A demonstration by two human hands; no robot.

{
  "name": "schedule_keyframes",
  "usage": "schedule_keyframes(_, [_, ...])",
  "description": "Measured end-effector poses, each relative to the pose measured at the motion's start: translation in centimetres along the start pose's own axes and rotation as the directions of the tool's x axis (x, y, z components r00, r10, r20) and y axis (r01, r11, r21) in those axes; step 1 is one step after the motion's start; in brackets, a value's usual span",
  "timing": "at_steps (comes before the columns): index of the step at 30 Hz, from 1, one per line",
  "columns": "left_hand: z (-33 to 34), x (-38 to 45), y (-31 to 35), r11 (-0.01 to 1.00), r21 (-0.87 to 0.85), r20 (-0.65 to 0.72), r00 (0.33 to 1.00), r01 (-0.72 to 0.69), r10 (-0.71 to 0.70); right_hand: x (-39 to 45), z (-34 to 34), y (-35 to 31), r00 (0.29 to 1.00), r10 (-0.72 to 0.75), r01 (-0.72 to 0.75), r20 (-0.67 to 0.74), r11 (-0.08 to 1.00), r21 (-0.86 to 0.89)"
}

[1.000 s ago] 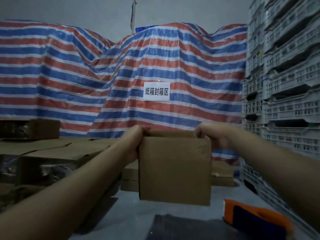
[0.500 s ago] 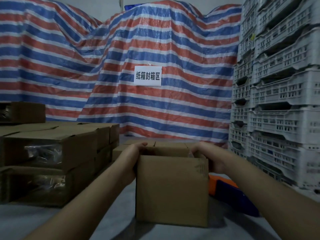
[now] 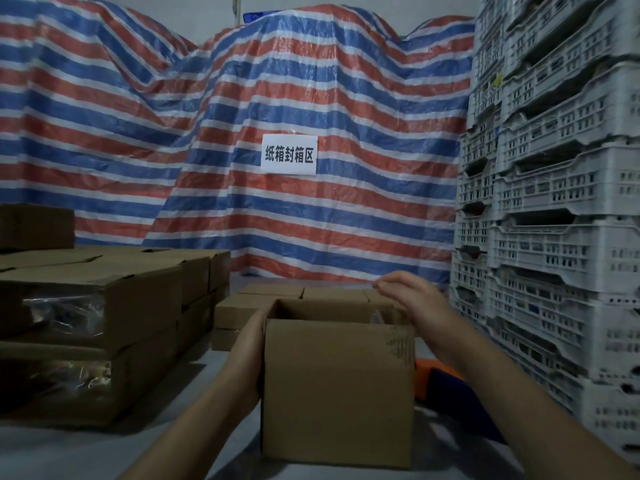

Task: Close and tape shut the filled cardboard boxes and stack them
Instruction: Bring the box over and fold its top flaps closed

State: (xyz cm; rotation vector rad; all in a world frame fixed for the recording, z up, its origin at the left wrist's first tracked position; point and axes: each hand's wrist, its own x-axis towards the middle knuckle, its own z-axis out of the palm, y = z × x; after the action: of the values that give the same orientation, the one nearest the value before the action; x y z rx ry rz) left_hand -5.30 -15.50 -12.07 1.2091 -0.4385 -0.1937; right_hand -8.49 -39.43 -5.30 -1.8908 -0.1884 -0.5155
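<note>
Both hands are at the open cardboard box (image 3: pixel 337 393). The left hand (image 3: pixel 251 348) lies flat against the box's left wall, fingers hidden behind the near corner, so whether they curl over the rim cannot be told; it seems to steady the box. The right hand (image 3: pixel 412 299) hovers above the box's right rim with fingers loosely extended, holding nothing — probably poised to fold a flap down, a judgement only.

That box stands upright on the grey bench (image 3: pixel 52 455), directly between the forearms, its top unsealed. Just beside its right wall, under the right forearm, lies an orange-and-blue tape dispenser (image 3: pixel 446 386), within easy reach for sealing.

Farther out, closed boxes (image 3: pixel 104 306) sit stacked at left — likely the finished pile — and more low boxes (image 3: pixel 242 310) lie behind. White plastic crates (image 3: pixel 554 202) tower at right, and a striped tarpaulin (image 3: pixel 207 133) carrying a white sign (image 3: pixel 289 154) hangs behind.
</note>
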Motion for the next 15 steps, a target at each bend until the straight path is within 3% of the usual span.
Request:
schedule_keyframes(2, [0.6,1.1,0.8,0.996,0.086,-0.23,0.973,-0.006,0.025,0.7,-0.7,-1.5,0.99,-0.046,0.074,0.13,0.971,-0.226])
schedule_keyframes(5, [0.6,1.6,0.3,0.999,0.032,-0.204,0.979,0.016,-0.009,1.5,-0.5,-2.1,0.945,0.057,0.108,0.322,0.874,-0.474])
schedule_keyframes(9, [0.4,1.4,0.2,0.999,0.023,-0.22,0.975,0.046,-0.04,1.9,-0.1,-1.1,0.921,0.135,0.062,0.364,0.875,-0.48])
schedule_keyframes(15, [-0.1,1.9,0.2,1.0,0.005,-0.242,0.97,-0.025,0.025,2.2,-0.1,-1.4,0.903,0.188,0.055,0.387,0.842,-0.536])
